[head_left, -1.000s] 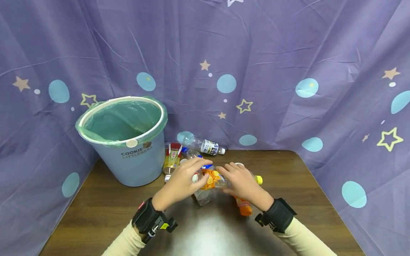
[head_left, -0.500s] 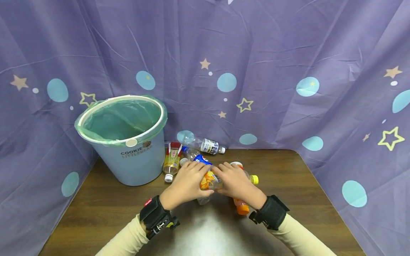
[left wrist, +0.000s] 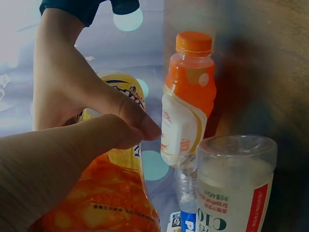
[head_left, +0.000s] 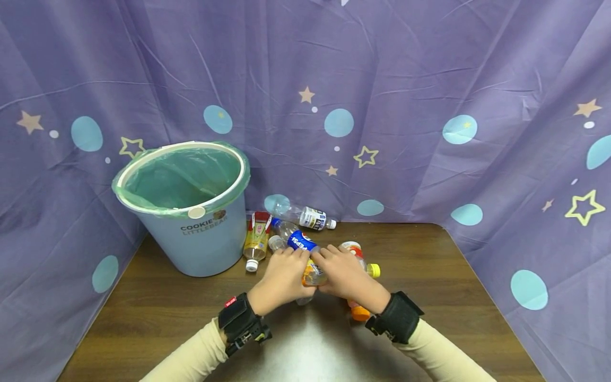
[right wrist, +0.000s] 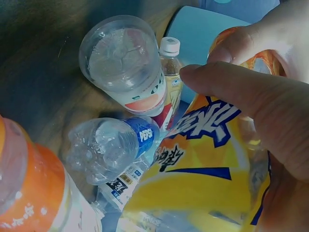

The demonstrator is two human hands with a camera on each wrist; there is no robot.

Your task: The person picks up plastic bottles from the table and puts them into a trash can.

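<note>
Both hands grip one plastic bottle (head_left: 312, 273) with an orange and yellow label, held crosswise over the table. My left hand (head_left: 284, 273) is wrapped on its left part and my right hand (head_left: 341, 273) on its right part, close together. A yellow cap (head_left: 374, 270) pokes out past the right hand. In the right wrist view the yellow label (right wrist: 198, 169) looks creased. Behind the hands lies a Pepsi bottle (head_left: 300, 240). A clear bottle with a white label (left wrist: 234, 198) lies partly hidden beneath the left hand. An orange-capped bottle (head_left: 359, 312) lies under the right forearm.
To the left stands a light blue bucket (head_left: 200, 246) lined with a green bag. Beside it lies a bottle with a gold and red label (head_left: 258, 241). Another clear bottle (head_left: 312, 218) rests along the purple curtain (head_left: 406, 106) at the wooden table's (head_left: 458, 297) back edge.
My hands have drawn together on the orange and yellow bottle, and its label shows less between them. The yellow cap has shifted left along with the right hand.
</note>
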